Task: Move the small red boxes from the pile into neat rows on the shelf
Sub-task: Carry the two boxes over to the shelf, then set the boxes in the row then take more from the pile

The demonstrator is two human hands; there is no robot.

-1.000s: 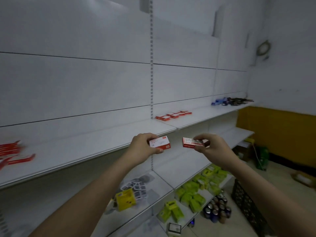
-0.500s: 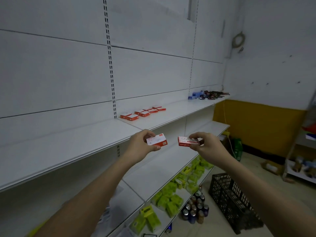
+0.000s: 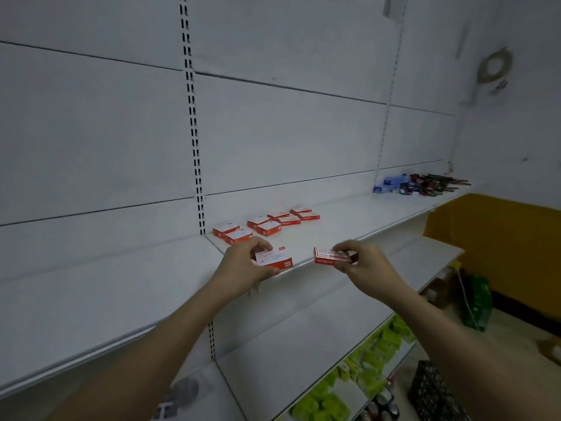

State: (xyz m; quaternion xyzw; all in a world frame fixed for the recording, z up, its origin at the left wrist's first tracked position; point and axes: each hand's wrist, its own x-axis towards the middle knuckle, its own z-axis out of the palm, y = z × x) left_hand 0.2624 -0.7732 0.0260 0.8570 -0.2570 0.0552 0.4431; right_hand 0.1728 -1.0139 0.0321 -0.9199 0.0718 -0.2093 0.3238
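Hands reach out side by side over the front edge of the white shelf (image 3: 349, 214), each with 1 small red and white box. The left hand (image 3: 243, 268) grips its box (image 3: 274, 259) with the thumb under the near side and the fingers curled over the far side, the white top face turned up. The right hand (image 3: 362, 265) pinches the second box (image 3: 331, 256) at its right end between thumb and fingertips, so the box sticks out to the left, its long printed side facing the camera. The 2 held boxes are near each other but apart, both just above the shelf's front lip. Further back on the same shelf lie 8 more red boxes (image 3: 267, 224) in 2 rows that run along the shelf to the right. Well to the right on that shelf sits a heap of blue packs (image 3: 390, 183) and dark items (image 3: 431, 184). Lower shelves carry green packs (image 3: 385, 354), and a black crate (image 3: 437, 393) stands on the floor
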